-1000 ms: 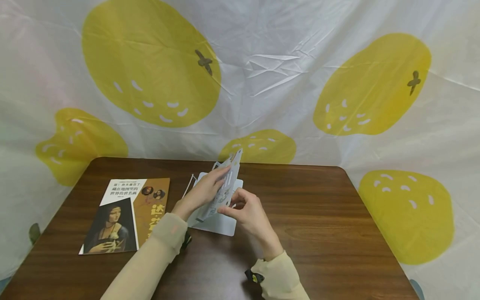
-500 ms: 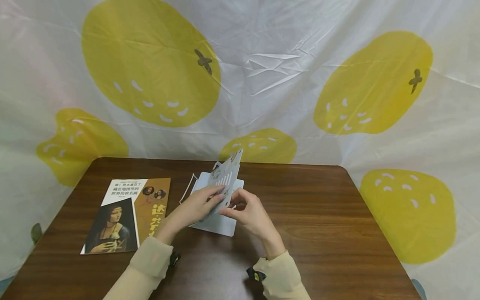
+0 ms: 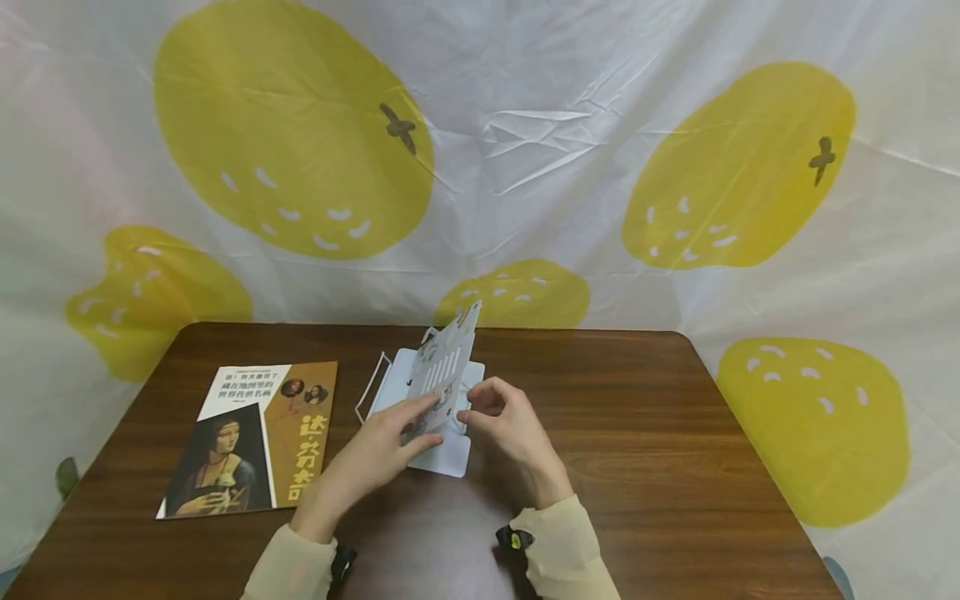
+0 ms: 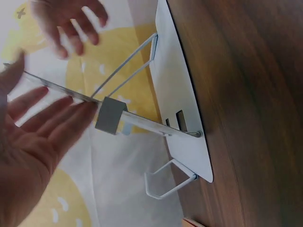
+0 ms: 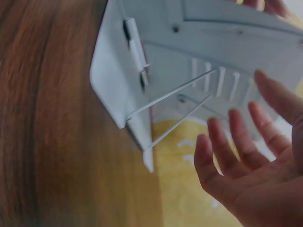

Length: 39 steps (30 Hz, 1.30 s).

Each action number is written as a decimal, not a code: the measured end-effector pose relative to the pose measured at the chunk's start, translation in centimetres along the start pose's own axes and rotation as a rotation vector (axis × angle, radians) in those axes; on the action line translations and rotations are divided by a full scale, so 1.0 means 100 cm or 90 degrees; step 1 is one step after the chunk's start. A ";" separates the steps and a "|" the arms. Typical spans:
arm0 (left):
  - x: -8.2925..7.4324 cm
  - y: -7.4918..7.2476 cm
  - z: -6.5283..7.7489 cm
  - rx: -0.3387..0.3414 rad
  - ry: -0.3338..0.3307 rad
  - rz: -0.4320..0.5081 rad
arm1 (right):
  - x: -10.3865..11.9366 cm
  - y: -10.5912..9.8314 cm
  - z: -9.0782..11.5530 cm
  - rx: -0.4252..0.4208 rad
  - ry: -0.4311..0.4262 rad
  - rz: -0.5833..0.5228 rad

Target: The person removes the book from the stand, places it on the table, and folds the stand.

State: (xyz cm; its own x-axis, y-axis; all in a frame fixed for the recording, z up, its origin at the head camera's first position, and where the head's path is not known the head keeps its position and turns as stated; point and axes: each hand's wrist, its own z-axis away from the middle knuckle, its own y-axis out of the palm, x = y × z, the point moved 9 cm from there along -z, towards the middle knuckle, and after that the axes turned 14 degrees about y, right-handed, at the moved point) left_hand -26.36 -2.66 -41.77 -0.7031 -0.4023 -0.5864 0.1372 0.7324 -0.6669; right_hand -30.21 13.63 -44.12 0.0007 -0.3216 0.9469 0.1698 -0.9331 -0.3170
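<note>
A white metal book stand has its printed panel (image 3: pixel 442 367) tilted up over a flat base plate (image 3: pixel 447 460). My left hand (image 3: pixel 378 446) lies along the front of the panel near its lower part, fingers mostly straight. In the left wrist view, the fingertips (image 4: pixel 90 111) reach the panel beside a small grey clip (image 4: pixel 111 115). Beside the panel's right edge, my right hand (image 3: pixel 517 429) is bent loosely with nothing in it. The right wrist view shows a wire prop (image 5: pixel 173 94) running from base to slotted panel back, just off the right fingers (image 5: pixel 239 142).
Left of the stand, a book (image 3: pixel 247 442) with a portrait on its cover lies flat on the brown wooden table (image 3: pixel 637 450). A white wire loop (image 3: pixel 369 387) sticks out at the stand's left side. Behind the table hangs a white curtain (image 3: pixel 525 183) with yellow fruit prints.
My left hand has slid down the panel toward its lower edge, showing more of the print. The right fingers have come slightly away from the panel's right edge. The panel stays tilted.
</note>
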 end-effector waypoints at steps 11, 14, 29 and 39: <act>-0.016 0.001 0.015 -0.094 -0.049 -0.186 | -0.034 0.004 -0.031 -0.027 0.024 0.088; -0.018 0.001 0.016 -0.112 -0.041 -0.208 | -0.038 0.012 -0.036 -0.006 0.043 0.113; -0.022 -0.001 0.015 -0.145 0.010 -0.251 | -0.030 0.023 -0.047 -0.058 -0.003 0.229; -0.009 -0.019 0.020 -0.175 -0.044 -0.203 | -0.028 0.025 -0.047 -0.059 -0.001 0.265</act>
State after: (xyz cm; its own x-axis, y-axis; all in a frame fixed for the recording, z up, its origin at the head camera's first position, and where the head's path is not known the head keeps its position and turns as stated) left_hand -24.61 -4.82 -40.92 -0.6300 -0.6618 -0.4065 -0.2777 0.6807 -0.6778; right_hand -34.41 11.43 -47.83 0.0519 -0.6735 0.7373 0.0659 -0.7344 -0.6755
